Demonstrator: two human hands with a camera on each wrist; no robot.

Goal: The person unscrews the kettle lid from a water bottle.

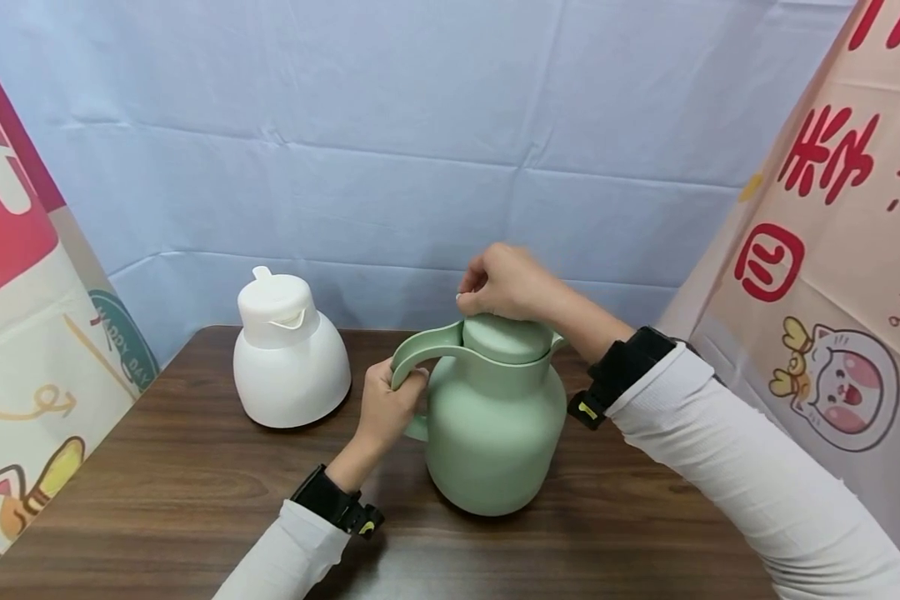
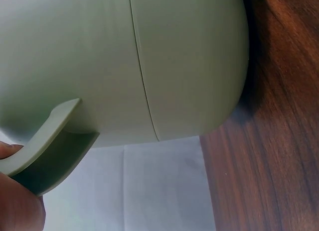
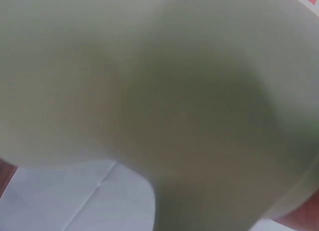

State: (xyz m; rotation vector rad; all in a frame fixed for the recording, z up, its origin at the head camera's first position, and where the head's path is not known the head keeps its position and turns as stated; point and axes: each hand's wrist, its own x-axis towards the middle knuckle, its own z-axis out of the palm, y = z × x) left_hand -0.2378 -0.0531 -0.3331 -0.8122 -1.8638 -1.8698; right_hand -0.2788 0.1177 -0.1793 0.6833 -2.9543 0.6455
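Observation:
A pale green thermos jug [image 1: 495, 433] stands upright on the brown wooden table [image 1: 195, 483]. My left hand [image 1: 392, 406] grips its handle [image 1: 427, 342] from the left, thumb on top; the handle's lower end [image 2: 45, 141] also shows in the left wrist view. Over the green lid [image 1: 506, 340], which sits in the jug's neck, my right hand [image 1: 513, 283] is bent down, its curled fingers and thumb pinching at the lid's top on the handle side. The hand itself covers part of the lid. Blurred green jug body [image 3: 189, 106] fills most of the right wrist view.
A smaller white jug [image 1: 292, 375] with a tabbed lid and a spout stands on the table to the left. Behind the table hangs a light blue cloth [image 1: 390, 167]. Printed cloths flank it at the left [image 1: 37, 367] and right [image 1: 817, 317].

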